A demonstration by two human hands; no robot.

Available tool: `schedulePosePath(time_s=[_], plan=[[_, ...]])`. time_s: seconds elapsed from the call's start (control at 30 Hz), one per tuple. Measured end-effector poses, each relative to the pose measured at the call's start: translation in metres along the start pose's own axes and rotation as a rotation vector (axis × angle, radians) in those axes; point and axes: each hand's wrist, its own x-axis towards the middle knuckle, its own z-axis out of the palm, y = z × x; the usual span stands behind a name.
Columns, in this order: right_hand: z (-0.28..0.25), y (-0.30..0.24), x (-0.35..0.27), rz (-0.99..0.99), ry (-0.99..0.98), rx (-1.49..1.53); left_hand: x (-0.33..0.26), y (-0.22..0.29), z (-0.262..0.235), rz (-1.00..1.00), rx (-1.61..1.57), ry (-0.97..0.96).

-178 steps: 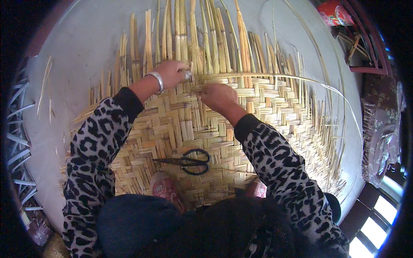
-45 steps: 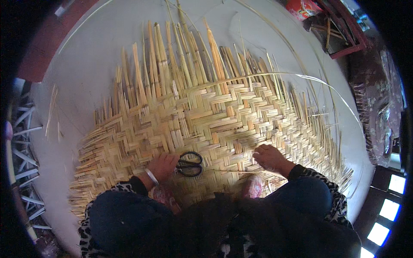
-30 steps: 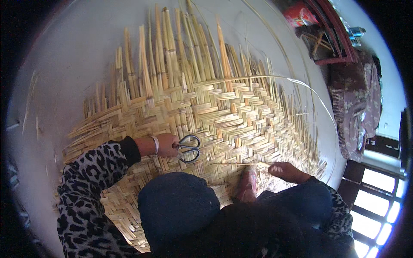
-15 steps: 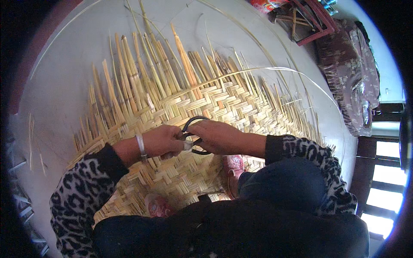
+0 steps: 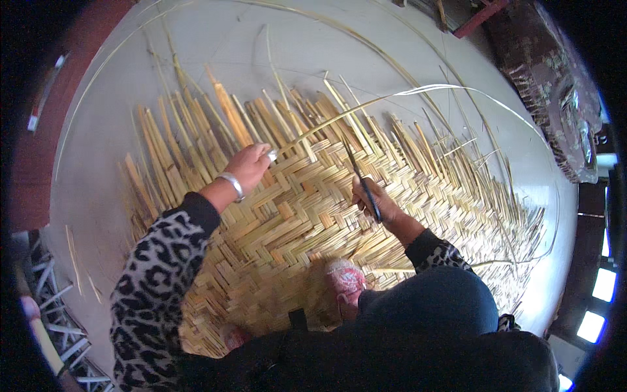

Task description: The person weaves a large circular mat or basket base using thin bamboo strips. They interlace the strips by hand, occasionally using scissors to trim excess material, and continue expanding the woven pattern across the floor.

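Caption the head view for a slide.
Right hand holds scissors over woven bamboo mat; left hand grips a strip.

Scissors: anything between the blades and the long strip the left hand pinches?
Nothing visible. The scissors in the right hand point up at the long bamboo strip, which the left hand holds above the woven mat.

The floor (image 5: 98,130) is pale grey and smooth, and it carries everything here. A large woven bamboo mat (image 5: 307,215) lies flat on it in the middle of the frame, with loose strip ends standing out toward the top. Long thin bamboo strips (image 5: 366,39) curve over the floor in the upper part. Some short strip pieces (image 5: 72,251) lie at the left.
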Motion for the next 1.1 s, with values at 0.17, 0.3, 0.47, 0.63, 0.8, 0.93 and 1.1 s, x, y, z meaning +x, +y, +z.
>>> schedulePosePath(time_s=[0.17, 0.3, 0.47, 0.63, 0.8, 0.93, 1.1], plan=[[-0.043, -0.013, 0.019, 0.156, -0.068, 0.014, 0.076, 0.018, 0.046, -0.125, 0.176, -0.024], [-0.053, -0.026, 0.034, 0.098, -0.046, 0.027, 0.100, 0.032, 0.056, -0.261, -0.016, -0.009], [-0.063, -0.039, 0.054, 0.084, -0.048, -0.048, 0.099, 0.043, 0.061, -0.256, -0.136, -0.007], [-0.063, -0.046, 0.062, 0.011, -0.060, -0.089, 0.089, 0.050, 0.058, -0.196, -0.104, -0.002], [-0.057, -0.041, 0.063, 0.060, 0.061, -0.253, 0.087, 0.054, 0.054, -0.117, -0.090, -0.002], [-0.055, -0.032, 0.060, 0.073, 0.111, -0.242, 0.077, 0.042, 0.039, -0.128, -0.110, -0.120], [-0.008, -0.023, 0.031, -0.192, -0.043, -0.951, 0.025, 0.002, -0.024, -0.133, 0.320, -0.412]])
